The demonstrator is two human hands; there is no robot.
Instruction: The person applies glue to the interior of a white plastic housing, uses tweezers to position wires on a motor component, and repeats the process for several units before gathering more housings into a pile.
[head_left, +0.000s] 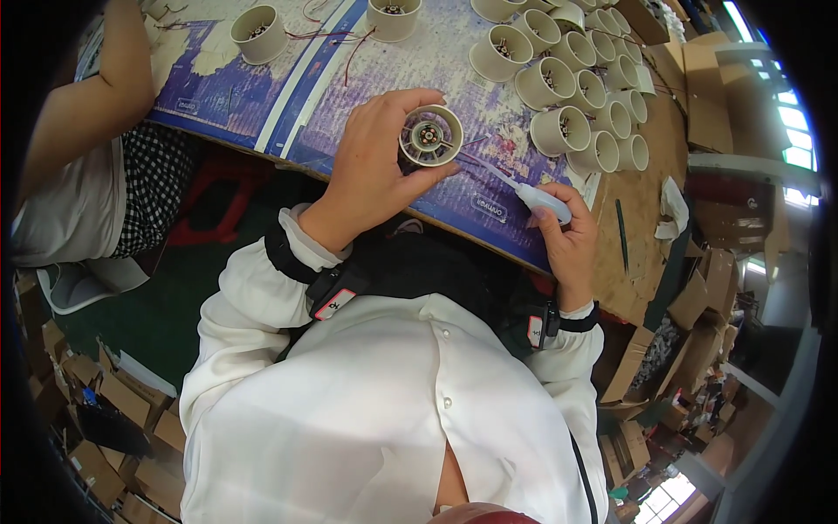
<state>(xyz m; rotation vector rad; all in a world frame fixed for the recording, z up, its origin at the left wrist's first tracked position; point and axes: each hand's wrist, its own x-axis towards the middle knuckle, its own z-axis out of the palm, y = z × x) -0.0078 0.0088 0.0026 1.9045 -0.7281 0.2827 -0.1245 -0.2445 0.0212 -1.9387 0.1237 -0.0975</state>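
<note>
My left hand point(370, 158) is wrapped round a white cylindrical motor housing point(430, 160), its open end turned up. Inside the ring sits a round motor part with spokes around it. In my right hand point(569, 242) is a small translucent squeeze bottle point(545, 203), gripped between thumb and fingers. Its long thin nozzle point(491, 168) points left toward the housing's right rim; whether it touches cannot be made out. Thin dark red wires lie on the table between the two hands.
Several similar white housings point(560, 131) stand grouped at the table's right. Another housing point(259, 35) stands far left, and one more point(394, 19) at the back. A dark thin rod point(621, 234) lies at right beside crumpled white paper point(672, 210). A co-worker's arm point(96, 113) is at left.
</note>
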